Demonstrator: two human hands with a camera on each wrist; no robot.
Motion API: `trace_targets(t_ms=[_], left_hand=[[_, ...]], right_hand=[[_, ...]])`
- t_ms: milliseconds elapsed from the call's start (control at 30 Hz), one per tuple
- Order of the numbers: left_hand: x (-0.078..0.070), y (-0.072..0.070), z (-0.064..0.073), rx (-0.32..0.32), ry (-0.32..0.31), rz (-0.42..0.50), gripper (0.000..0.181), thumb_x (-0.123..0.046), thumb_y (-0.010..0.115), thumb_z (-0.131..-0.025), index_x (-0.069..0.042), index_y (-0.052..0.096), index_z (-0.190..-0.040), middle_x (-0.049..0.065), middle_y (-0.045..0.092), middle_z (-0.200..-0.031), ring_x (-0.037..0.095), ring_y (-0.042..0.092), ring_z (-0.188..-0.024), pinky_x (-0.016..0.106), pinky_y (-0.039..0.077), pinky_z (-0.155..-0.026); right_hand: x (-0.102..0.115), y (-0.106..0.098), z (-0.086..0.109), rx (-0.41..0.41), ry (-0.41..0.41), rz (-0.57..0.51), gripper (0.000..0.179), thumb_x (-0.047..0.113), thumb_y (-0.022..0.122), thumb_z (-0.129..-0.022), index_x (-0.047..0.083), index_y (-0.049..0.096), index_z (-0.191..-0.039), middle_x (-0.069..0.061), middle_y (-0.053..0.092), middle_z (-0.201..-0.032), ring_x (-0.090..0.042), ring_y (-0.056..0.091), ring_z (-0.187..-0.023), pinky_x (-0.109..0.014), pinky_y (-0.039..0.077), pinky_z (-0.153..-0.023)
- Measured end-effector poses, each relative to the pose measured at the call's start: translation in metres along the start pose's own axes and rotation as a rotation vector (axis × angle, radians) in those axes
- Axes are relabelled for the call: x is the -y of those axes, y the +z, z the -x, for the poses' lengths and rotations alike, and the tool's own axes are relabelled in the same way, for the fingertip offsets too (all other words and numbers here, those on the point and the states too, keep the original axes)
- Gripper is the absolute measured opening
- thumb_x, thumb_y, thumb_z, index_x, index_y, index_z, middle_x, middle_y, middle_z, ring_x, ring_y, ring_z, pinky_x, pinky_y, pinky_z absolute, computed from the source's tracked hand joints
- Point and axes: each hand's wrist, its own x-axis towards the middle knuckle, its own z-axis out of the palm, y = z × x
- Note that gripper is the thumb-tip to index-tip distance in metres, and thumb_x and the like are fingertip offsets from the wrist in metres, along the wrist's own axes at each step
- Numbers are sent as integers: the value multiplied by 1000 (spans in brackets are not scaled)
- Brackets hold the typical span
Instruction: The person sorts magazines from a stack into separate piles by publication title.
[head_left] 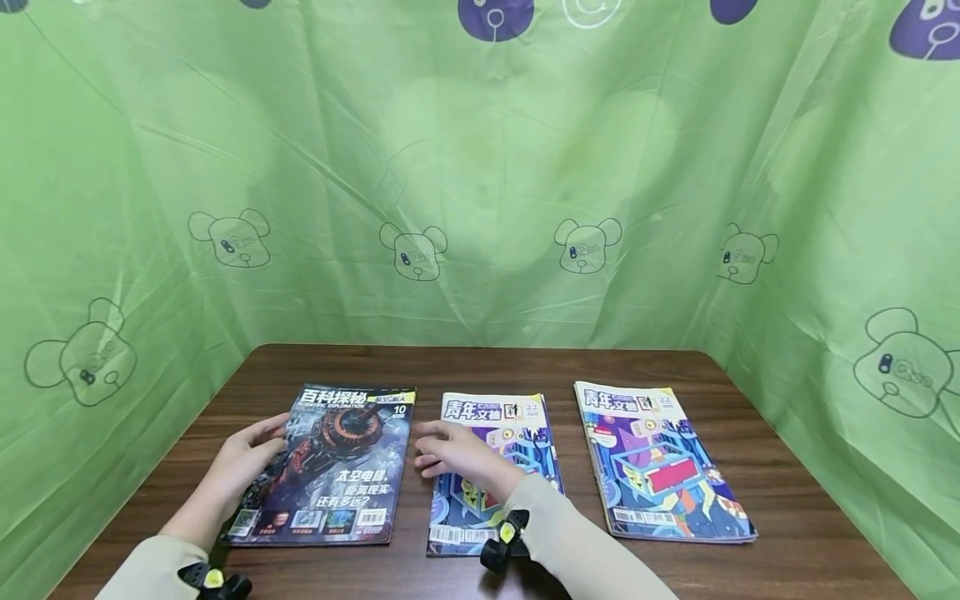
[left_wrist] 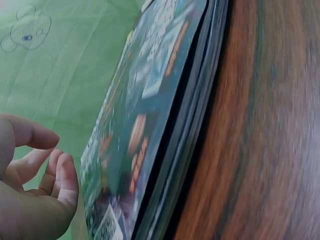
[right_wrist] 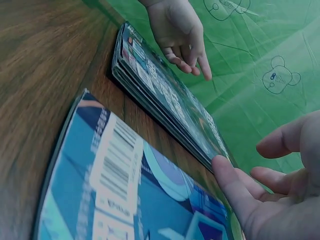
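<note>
A dark magazine (head_left: pixel 341 467) with a mechanical ring on its cover lies at the left of the table; several copies seem stacked there, judging by the layered edge in the right wrist view. Beside its left edge is my left hand (head_left: pixel 243 457), fingers loosely bent and nothing between them. My right hand (head_left: pixel 468 457) hovers over the left part of the middle purple-and-blue magazine (head_left: pixel 465 542), its loosely bent fingers pointing toward the dark one's right edge. In the right wrist view, a gap shows between the right thumb and fingers. Contact with either magazine cannot be made out.
Another purple-and-blue magazine (head_left: pixel 660 467), with the same cover as the middle one, lies at the right. All are on a brown wooden table (head_left: pixel 525 367). Green cloth (head_left: pixel 480 167) with bear outlines hangs behind the table and along both sides.
</note>
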Motion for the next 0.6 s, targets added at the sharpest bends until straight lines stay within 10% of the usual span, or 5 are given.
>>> trace_targets(t_ms=[600], left_hand=[[-18,44,0,93,66,171,52,-4,55,-98,8,42,-147,30,53,-138,18,57,-112,28,54,-86]], right_hand=[[0,-28,16,8,25,50,48,12,54,-103,-8,43,-145,-26,59,-127,-35,66,-105,-40,59,-84]])
